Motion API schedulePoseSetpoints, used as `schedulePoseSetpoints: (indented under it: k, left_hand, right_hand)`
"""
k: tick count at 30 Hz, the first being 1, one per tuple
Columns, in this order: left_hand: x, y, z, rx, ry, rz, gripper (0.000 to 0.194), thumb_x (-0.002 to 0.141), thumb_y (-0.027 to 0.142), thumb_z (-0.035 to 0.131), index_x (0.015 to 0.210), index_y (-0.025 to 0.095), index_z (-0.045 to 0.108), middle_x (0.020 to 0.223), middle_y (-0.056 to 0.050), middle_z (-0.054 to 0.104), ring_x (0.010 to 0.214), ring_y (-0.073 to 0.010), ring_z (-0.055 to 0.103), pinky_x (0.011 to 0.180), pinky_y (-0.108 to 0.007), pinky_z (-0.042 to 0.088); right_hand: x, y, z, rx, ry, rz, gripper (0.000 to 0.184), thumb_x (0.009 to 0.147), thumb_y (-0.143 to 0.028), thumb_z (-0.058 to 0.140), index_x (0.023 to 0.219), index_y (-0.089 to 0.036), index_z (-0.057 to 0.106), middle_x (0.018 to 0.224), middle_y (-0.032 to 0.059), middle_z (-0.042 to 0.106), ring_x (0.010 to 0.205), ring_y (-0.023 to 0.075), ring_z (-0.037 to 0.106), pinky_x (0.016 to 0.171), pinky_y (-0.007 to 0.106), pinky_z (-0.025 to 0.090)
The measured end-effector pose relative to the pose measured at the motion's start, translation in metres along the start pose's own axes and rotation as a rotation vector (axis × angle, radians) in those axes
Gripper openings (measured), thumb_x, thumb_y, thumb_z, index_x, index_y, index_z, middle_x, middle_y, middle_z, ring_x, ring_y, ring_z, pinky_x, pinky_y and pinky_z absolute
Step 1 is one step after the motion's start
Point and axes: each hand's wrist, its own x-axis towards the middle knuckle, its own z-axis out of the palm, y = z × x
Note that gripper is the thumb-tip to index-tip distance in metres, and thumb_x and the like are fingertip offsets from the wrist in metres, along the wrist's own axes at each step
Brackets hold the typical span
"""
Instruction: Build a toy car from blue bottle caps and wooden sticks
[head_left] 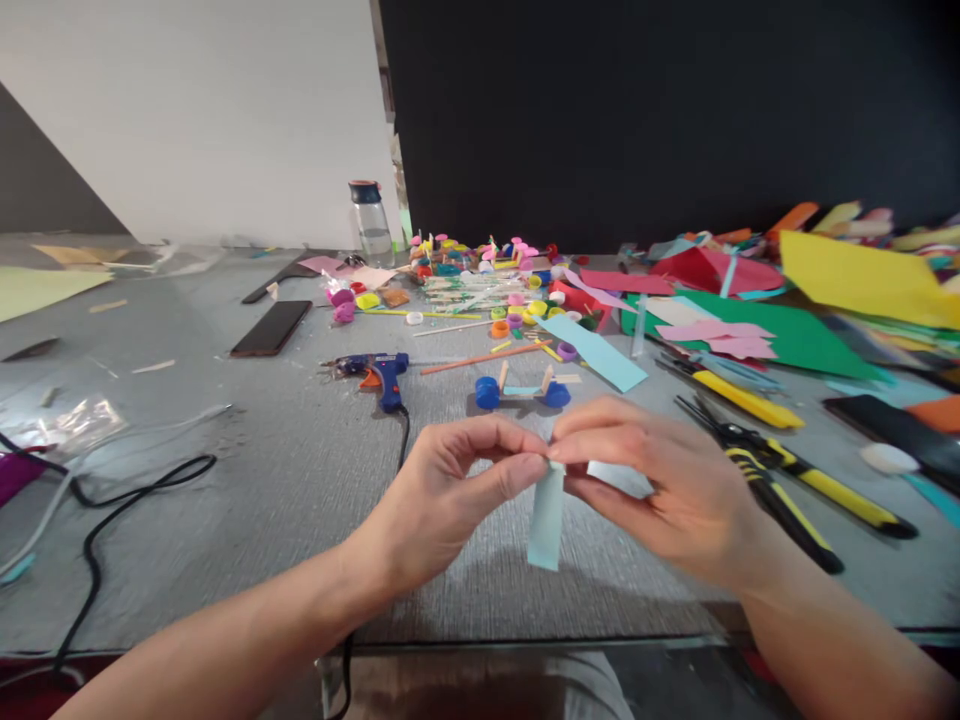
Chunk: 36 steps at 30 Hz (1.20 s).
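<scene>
Both hands (551, 490) pinching pale-blue paper strip (546, 520), clear bottle (373, 222) behind (dark lid on, contents unclear).

Bottle (373, 228), one, upright: beyond the grip, leftward. Phone (271, 328), one, flat: left of the grip, nearer than the bottle. Plastic bag (84, 428), one, crumpled: well left of the grip, beside a white cable (177, 421).

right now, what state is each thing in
left hand: pinching paper strip
right hand: pinching paper strip
paper strip: hanging from fingertips
bottle: upright, lid on
phone at left: flat, screen dark
glue gun: on its side, cord attached
pliers: lying, handles spread
blue-wheeled piece: resting on its wheels
</scene>
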Motion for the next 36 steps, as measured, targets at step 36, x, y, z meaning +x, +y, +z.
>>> schedulePoseSetpoints:
  k: [36]
  left_hand:
    - [0.0008,0.0054,0.0018,-0.029,-0.025,-0.044,0.009,0.086,0.02,0.07,0.086,0.016,0.078,0.083,-0.001,0.068,0.077,-0.0107,0.055,0.074,-0.022,0.042]
  right_hand:
    - [-0.0002,0.001,0.0094,-0.103,0.113,-0.173,0.023,0.085,0.004,0.06,0.099,-0.014,0.064,0.094,0.0088,0.064,0.084,0.0177,0.062,0.067,0.033,0.053]
